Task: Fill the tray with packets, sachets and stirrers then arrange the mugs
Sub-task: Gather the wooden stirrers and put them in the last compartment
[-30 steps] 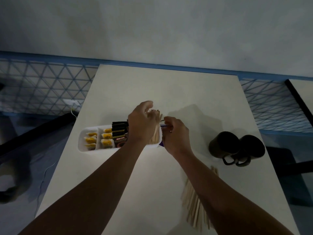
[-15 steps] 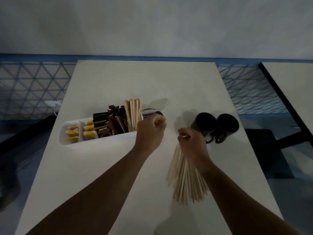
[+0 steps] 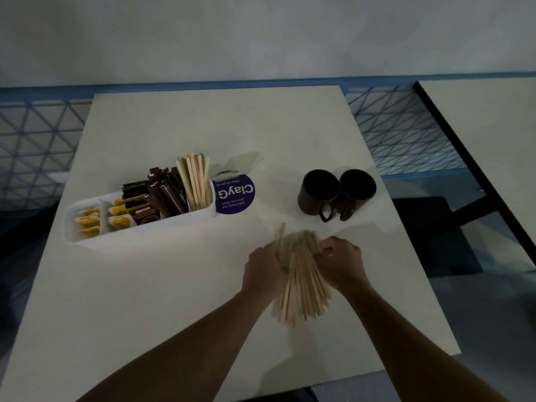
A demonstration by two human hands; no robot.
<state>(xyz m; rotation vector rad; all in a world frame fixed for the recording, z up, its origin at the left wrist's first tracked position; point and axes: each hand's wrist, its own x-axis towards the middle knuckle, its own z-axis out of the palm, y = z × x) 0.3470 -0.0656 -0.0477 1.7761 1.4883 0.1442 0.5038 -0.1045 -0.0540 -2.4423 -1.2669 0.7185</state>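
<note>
A long white tray point(image 3: 87, 237) sits left of centre on the white table. It holds yellow tea packets point(image 3: 88, 221), dark sachets point(image 3: 156, 195) and upright wooden stirrers point(image 3: 195, 181) at its right end. A loose pile of wooden stirrers point(image 3: 301, 282) lies nearer to me. My left hand point(image 3: 265, 268) presses against the pile's left side and my right hand point(image 3: 340, 262) closes on its right side, gathering the sticks between them. Two dark mugs point(image 3: 338, 192) stand side by side at the right, handles toward me.
A round purple sticker point(image 3: 236, 194) lies on the table beside the tray's right end. The white table point(image 3: 203, 126) ends at the right near the mugs. A second table point(image 3: 493, 134) with a black edge stands at the far right. Blue lattice floor shows beyond.
Both hands left the tray and came down and right to the loose stirrer pile. They now close around it from both sides. The purple sticker is uncovered.
</note>
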